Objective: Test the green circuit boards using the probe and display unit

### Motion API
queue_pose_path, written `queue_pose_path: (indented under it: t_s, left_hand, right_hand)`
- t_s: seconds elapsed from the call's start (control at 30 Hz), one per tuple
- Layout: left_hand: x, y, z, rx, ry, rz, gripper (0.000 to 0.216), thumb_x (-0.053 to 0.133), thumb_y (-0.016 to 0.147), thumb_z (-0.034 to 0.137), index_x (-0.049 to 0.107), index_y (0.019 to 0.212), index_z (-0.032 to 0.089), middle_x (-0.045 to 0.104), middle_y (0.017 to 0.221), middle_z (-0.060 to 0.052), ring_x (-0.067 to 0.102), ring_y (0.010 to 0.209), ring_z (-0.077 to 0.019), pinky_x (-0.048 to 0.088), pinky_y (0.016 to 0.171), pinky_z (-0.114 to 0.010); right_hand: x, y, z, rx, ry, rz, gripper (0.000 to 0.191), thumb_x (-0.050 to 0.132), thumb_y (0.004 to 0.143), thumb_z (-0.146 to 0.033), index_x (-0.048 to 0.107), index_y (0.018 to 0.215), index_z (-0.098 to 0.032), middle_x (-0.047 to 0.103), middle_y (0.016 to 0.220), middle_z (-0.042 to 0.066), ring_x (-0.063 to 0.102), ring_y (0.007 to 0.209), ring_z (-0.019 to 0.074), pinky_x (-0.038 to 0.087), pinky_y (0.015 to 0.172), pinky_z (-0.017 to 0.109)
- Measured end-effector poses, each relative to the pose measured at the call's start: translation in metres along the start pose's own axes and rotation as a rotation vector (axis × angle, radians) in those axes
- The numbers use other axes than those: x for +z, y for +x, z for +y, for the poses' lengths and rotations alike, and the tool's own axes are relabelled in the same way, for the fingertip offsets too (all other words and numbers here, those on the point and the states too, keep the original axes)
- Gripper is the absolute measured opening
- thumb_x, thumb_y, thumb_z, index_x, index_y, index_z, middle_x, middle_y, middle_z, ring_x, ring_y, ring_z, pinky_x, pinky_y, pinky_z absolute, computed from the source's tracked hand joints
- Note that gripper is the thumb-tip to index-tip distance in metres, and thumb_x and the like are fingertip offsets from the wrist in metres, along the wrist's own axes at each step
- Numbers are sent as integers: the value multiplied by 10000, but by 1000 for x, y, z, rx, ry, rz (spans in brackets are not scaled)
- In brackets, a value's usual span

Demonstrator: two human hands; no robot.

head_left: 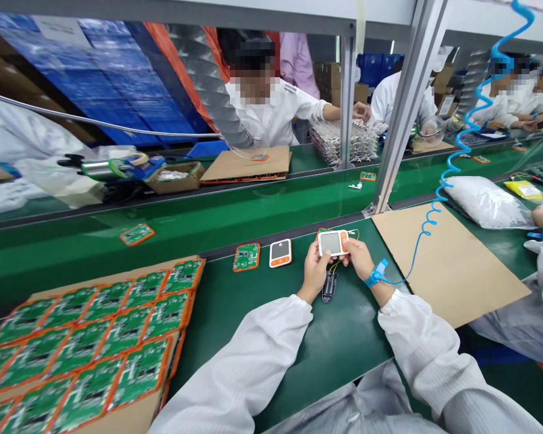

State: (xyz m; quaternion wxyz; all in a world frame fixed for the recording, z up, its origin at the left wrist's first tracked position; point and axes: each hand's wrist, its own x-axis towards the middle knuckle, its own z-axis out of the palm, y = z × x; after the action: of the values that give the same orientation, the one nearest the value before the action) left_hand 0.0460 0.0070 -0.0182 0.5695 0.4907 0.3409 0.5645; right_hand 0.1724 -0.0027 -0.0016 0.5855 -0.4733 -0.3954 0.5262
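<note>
Between my two hands is a small white-and-orange handheld device [330, 243] with a grey screen, its face turned up. My left hand [315, 272] grips its lower left side, thumb near the screen's bottom edge. My right hand [358, 258] has hold of the right end, by the orange buttons. Thin yellow wires run below the device toward a black battery holder [329, 287] on the green bench. A second white-and-orange device [280, 253] lies to the left, beside an orange-edged green circuit board [247, 257]. Behind the held device, another orange-edged part is mostly hidden.
Orange-edged circuit boards [88, 325] lie in rows on cardboard at left. A cardboard sheet [447, 265] covers the bench at right. A blue coiled cord [457, 154] runs to my right wrist strap [377, 273]. Behind a metal post [407, 102], co-workers sit across the green conveyor [271, 208].
</note>
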Motion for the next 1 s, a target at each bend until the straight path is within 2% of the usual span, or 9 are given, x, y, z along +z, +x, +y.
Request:
queue_pose_path:
  t_s: [0.2, 0.27, 0.33, 0.47, 0.57, 0.67, 0.77, 0.9, 1.0]
  left_hand:
    - [3, -4, 0, 51, 42, -56, 405, 651, 764, 336, 528, 1112, 170, 641, 1018, -84, 618, 849, -178, 488, 732, -288]
    - [3, -4, 0, 46, 53, -54, 392, 649, 757, 318, 540, 1105, 173, 637, 1036, -83, 613, 866, -181, 487, 720, -280]
    - [2, -2, 0, 19, 36, -35, 381, 647, 742, 307, 544, 1085, 176, 637, 1022, -74, 607, 814, -166, 480, 653, -258]
    - [-2, 3, -2, -39, -68, 11, 371, 628, 728, 306, 540, 1068, 188, 633, 988, -51, 569, 701, -124, 458, 570, -229]
    - [-2, 6, -4, -87, -176, 10, 356, 618, 732, 315, 546, 1057, 191, 632, 937, -35, 544, 631, -102, 447, 534, -218]
    - [-1, 8, -3, -174, -353, 51, 295, 608, 761, 321, 553, 1009, 170, 613, 790, -12, 520, 553, -94, 423, 487, -213]
    - [-2, 12, 0, -280, -499, 117, 222, 570, 804, 327, 550, 938, 150, 582, 690, -8, 514, 518, -97, 394, 449, -208]
    - [-8, 17, 8, -414, -598, 78, 156, 523, 844, 309, 539, 835, 153, 567, 653, -5, 477, 474, -69, 355, 420, -184]
    - [-8, 17, 14, -544, -679, -20, 150, 538, 847, 284, 564, 840, 136, 553, 633, -7, 408, 421, -47, 315, 392, -174]
  right_hand:
    - [-2, 2, 0, 4, -103, 153, 446, 555, 732, -580, 523, 536, -181, 486, 402, -14, 399, 351, 93, 298, 357, 236]
    - [-2, 1, -2, -2, -155, 181, 470, 527, 756, -597, 501, 523, -190, 469, 407, -15, 389, 363, 101, 292, 371, 249]
    - [-3, -1, -4, -93, -240, 211, 490, 453, 815, -597, 501, 547, -191, 479, 459, -5, 419, 421, 118, 326, 421, 261]
    - [-10, -3, -8, -500, -616, 374, 352, 371, 909, -410, 621, 858, -167, 607, 868, 90, 552, 830, 203, 443, 762, 336]
    - [-18, 2, -5, -562, -930, 373, 273, 449, 864, -297, 628, 1033, -180, 557, 1136, 141, 469, 1095, 262, 362, 939, 428]
    - [-23, 8, 0, -484, -1025, 158, 243, 424, 869, -248, 652, 917, -181, 623, 991, 119, 520, 1001, 247, 363, 922, 424]
    - [-24, 9, 3, -451, -899, -19, 254, 406, 888, -283, 636, 902, -179, 647, 883, 94, 571, 827, 205, 430, 798, 348]
    - [-23, 5, 0, -443, -709, 45, 281, 408, 896, -337, 614, 1006, -181, 635, 805, 50, 563, 680, 162, 444, 676, 292]
    - [-21, 4, -2, -456, -703, 71, 331, 497, 856, -385, 613, 1072, -163, 636, 756, 38, 558, 643, 160, 447, 651, 287]
